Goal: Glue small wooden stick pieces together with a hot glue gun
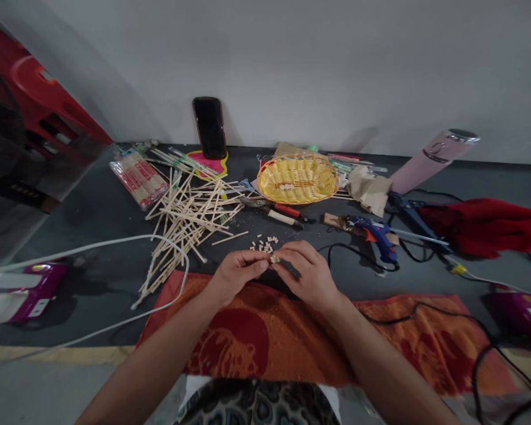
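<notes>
We take the yellow wicker basket (298, 180) as landmark. In front of it, nearer us, our left hand (243, 273) and right hand (310, 276) meet at the fingertips, both pinching a small pale cluster (275, 259); finer detail is too small to read. Loose short stick pieces (268, 248) lie just beyond the fingertips, between hands and basket. Long wooden sticks (186, 215) heap left of the basket; a blue glue gun (376, 233) lies to its front right. We judge the step in hand to be close fingertip work on the cluster. The next move, we judge, calls for a light, steady pinch, without disturbing the loose pieces.
</notes>
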The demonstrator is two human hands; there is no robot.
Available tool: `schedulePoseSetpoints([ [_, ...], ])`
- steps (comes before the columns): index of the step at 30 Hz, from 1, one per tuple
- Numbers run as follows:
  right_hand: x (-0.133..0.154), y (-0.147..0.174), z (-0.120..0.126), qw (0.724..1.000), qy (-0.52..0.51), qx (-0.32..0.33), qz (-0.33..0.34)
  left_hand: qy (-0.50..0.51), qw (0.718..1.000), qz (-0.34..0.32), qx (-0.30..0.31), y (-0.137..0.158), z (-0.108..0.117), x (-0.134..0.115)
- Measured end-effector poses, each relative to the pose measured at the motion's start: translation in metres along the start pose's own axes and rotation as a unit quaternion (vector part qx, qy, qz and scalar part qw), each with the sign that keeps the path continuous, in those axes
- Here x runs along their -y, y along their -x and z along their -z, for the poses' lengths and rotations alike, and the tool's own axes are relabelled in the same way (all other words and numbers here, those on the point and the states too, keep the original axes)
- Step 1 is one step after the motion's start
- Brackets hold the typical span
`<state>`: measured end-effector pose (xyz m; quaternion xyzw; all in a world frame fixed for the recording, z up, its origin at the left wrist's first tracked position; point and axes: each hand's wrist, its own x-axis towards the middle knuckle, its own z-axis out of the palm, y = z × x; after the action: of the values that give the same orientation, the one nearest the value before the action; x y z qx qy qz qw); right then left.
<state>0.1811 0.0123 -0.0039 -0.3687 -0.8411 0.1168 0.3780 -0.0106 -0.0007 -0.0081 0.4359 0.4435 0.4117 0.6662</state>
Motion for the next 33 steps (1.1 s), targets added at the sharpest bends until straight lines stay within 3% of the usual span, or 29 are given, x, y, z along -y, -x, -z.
schedulePoseSetpoints([
  [33, 0.0051, 0.0051, -0.0056, 0.998, -0.066, 0.0, 0.008, 0.092, 0.993, 0.075, 0.021, -0.0005, -0.0011, -0.0014],
])
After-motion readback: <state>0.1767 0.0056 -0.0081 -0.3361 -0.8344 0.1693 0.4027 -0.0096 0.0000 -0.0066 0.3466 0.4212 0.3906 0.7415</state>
